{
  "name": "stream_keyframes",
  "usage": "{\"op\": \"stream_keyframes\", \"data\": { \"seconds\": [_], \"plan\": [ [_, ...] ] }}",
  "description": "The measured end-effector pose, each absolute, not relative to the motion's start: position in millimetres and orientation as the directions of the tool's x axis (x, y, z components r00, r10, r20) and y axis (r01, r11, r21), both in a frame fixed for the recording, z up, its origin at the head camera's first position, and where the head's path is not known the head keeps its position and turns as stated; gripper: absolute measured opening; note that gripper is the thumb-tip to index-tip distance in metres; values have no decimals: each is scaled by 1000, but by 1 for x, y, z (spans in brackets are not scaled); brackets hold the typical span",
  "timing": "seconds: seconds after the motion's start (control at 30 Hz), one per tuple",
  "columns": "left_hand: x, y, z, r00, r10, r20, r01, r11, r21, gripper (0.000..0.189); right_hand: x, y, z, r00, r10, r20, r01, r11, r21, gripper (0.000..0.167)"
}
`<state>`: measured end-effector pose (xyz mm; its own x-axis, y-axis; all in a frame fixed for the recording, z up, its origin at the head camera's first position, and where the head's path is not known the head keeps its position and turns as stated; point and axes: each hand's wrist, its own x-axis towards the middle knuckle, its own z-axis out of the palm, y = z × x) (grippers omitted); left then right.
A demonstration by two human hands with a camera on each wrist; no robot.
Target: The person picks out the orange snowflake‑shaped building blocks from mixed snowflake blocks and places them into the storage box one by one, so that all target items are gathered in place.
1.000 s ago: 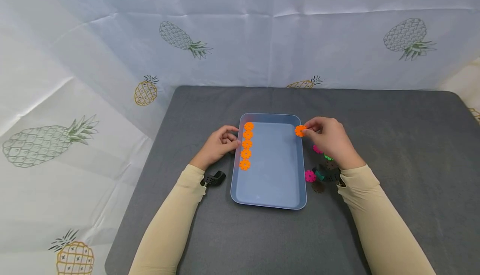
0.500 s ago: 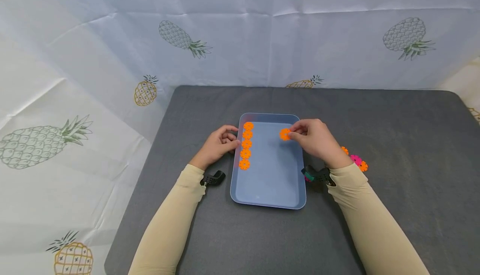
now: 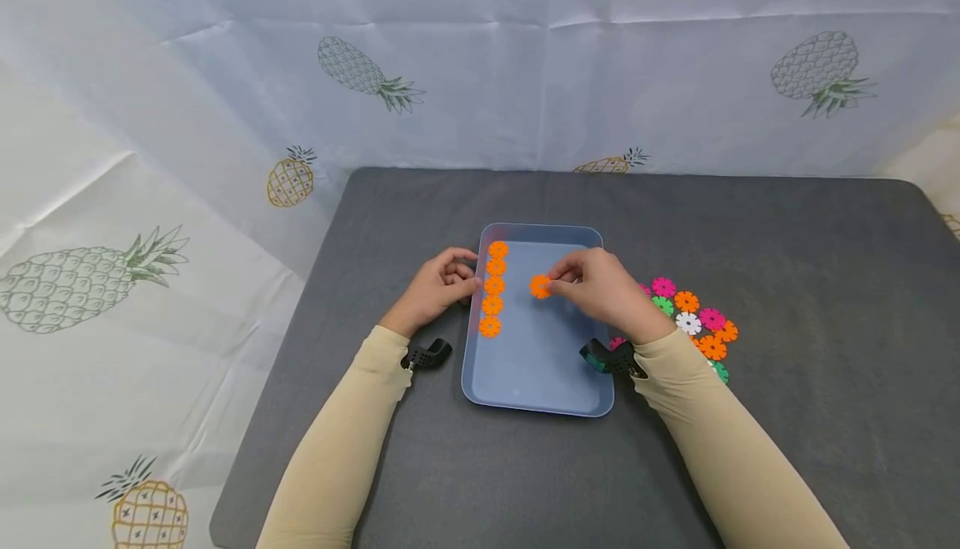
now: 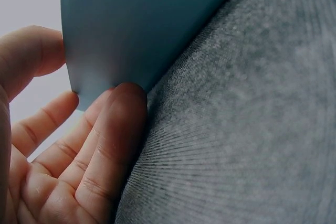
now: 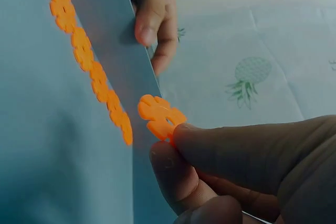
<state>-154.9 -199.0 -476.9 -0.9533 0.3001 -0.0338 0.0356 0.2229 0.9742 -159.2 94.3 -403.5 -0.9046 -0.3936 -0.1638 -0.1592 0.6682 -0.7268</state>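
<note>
A blue rectangular tray [image 3: 536,382] lies on the dark table. Along its left inner side runs a column of several orange flower-shaped discs [image 3: 492,285]. My left hand [image 3: 438,286] holds the tray's left wall, thumb at the rim and fingers against the outside; in the left wrist view these fingers [image 4: 113,145] touch the wall's outer face. Above the tray floor, my right hand [image 3: 596,286] pinches one orange flower disc [image 5: 160,116] between thumb and fingertips. That disc is right of the column in the head view, apart from it.
Right of the tray lies a loose cluster of flower discs in pink, green, white and orange [image 3: 687,301], partly hidden by the right forearm. Black straps [image 3: 427,356] sit on both wrists. A pineapple-print cloth [image 3: 465,99] hangs behind the table.
My right hand has carried the orange disc leftward from the tray's right rim to over the tray's middle. More of the disc cluster shows now. The left hand keeps its place.
</note>
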Motion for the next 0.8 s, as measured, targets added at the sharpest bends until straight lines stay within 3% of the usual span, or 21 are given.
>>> {"op": "stream_keyframes", "data": {
  "seconds": [0.8],
  "plan": [
    [-155,-199,-474,-952,305,-32,33,206,978,42,-147,41,-418,-811,-556,-182,-261,623,-738,5]
  ]
}}
